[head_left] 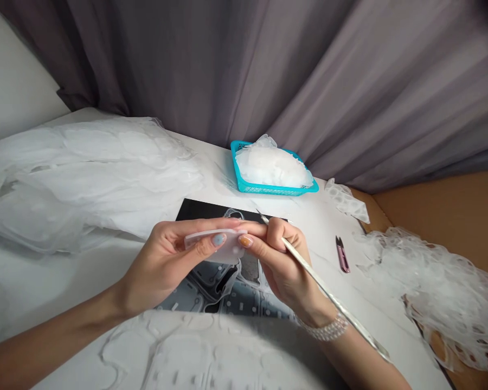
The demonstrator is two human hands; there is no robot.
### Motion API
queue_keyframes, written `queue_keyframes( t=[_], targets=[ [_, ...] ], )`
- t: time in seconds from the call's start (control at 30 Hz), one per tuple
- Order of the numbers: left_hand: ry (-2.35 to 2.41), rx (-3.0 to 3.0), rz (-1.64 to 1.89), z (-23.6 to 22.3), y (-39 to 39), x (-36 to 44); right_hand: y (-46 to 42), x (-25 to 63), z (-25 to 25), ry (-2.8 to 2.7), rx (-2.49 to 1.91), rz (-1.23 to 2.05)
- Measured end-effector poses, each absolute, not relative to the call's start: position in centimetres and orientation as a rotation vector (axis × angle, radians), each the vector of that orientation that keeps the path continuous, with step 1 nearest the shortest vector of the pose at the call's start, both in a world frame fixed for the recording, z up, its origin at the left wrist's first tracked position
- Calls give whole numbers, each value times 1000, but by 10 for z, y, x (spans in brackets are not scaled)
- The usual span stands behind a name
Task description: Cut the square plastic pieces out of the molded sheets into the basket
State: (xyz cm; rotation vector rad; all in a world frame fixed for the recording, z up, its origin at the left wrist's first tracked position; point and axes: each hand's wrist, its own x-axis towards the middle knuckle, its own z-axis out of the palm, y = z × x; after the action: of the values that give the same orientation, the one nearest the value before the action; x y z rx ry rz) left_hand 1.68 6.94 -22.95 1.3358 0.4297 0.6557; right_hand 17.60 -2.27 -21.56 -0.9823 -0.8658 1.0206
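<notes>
A small, thin, translucent white sheet piece is pinched between my two hands above the work surface. My left hand grips its left side, thumb in front and fingers behind. My right hand pinches its right edge. Tucked in that same hand is a long, slim white tool with a pointed metal tip angled up and away. Below lies a black mat with translucent sheet parts on it, partly hidden by my hands. Closer to me is a large translucent moulded sheet with raised outlines.
A blue basket heaped with white pieces stands at the back. Stacked translucent sheets cover the left. To the right are pink thread snips, a small scrap and a pile of cut-out webbing. A grey curtain hangs behind.
</notes>
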Motion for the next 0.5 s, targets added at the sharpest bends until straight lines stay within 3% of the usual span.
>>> queue_keyframes(
  t=[0.27,0.5],
  targets=[
    [672,1059,517,-238,78,21,-7,190,-226,-720,-1141,990],
    [750,1114,512,-256,92,23,16,326,-210,-612,-1333,321]
  ],
)
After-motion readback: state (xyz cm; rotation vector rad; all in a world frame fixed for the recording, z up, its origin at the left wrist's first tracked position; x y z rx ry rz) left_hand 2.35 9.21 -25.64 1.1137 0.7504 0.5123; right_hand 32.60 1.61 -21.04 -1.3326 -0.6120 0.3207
